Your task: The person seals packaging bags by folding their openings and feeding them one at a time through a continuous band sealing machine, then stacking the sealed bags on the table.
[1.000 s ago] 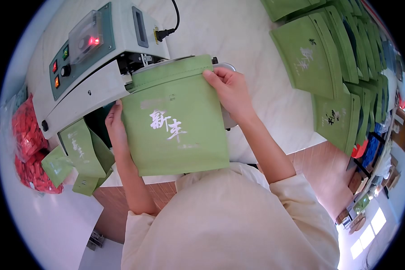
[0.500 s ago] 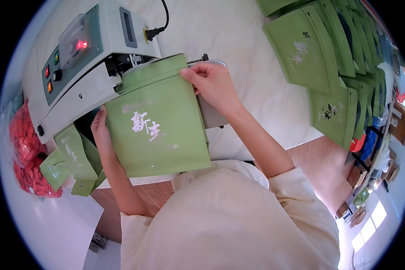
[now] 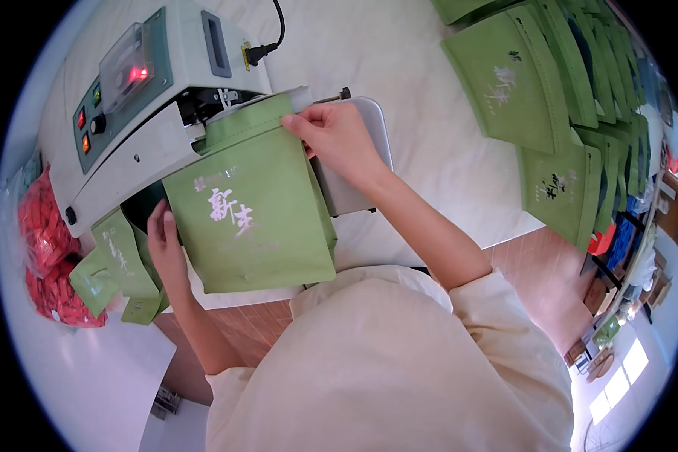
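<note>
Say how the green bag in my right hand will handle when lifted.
The green bag should bend but roughly keep its shape: its front looks nearly flat below the right hand. Probably light for its size: no bulge suggests contents.

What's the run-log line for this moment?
right hand: pinching flat green printed bag near top edge | left hand: beside bag's left edge | white-and-green boxy machine: red light lit
</note>
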Demonstrator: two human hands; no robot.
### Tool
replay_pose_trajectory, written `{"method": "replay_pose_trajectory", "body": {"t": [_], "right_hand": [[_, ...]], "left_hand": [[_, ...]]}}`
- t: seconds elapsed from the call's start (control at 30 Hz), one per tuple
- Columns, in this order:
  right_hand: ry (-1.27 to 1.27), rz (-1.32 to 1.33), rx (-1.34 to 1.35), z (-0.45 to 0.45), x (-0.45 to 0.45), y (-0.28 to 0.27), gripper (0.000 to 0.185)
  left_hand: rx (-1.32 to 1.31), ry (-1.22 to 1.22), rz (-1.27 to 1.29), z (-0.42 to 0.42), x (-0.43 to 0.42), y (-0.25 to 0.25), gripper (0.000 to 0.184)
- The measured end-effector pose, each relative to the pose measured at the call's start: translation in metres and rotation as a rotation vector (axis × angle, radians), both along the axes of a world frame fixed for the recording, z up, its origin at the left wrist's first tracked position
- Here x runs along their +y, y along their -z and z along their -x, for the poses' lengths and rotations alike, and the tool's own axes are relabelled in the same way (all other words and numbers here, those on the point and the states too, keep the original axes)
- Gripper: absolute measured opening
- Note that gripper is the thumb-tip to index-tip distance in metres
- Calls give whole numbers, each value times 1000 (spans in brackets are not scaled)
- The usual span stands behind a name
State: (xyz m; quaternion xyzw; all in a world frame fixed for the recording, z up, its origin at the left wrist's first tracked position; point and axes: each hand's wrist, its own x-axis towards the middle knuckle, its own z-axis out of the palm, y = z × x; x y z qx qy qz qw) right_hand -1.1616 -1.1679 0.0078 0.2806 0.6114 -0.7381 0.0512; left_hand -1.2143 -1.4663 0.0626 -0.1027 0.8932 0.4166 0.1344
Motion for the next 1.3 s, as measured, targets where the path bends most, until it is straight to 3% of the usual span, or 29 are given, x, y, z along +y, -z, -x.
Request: {"method": "replay_pose_trajectory", "body": {"t": [0.07, 0.1, 0.17, 0.3, 0.37, 0.5, 0.57, 0.67, 1.3], "right_hand": [[-9, 8, 0, 2, -3, -2, 31], [-2, 9, -2, 3, -5, -3, 31], [5, 8, -4, 4, -11, -5, 31], [59, 10, 1, 5, -22, -8, 28], [90, 10, 18, 7, -28, -7, 28], [150, 3, 26, 9, -36, -3, 27], [163, -10, 32, 10, -39, -5, 27], [198, 29, 18, 12, -43, -11, 26], [112, -6, 20, 22, -65, -12, 28]], "left_hand": [[253, 124, 150, -18, -3, -5, 34], [253, 125, 152, -29, 1, -8, 34], [403, -32, 100, -54, 11, -14, 26], [504, -74, 88, -107, 19, -14, 15], [605, 224, 59, -130, 21, -13, 9], [523, 429, -135, -163, 52, -15, 14], [321, 441, -284, -173, 62, -13, 20], [404, 478, -348, -182, 51, 1, 24], [157, 362, -343, -196, 53, 2, 25]]}}
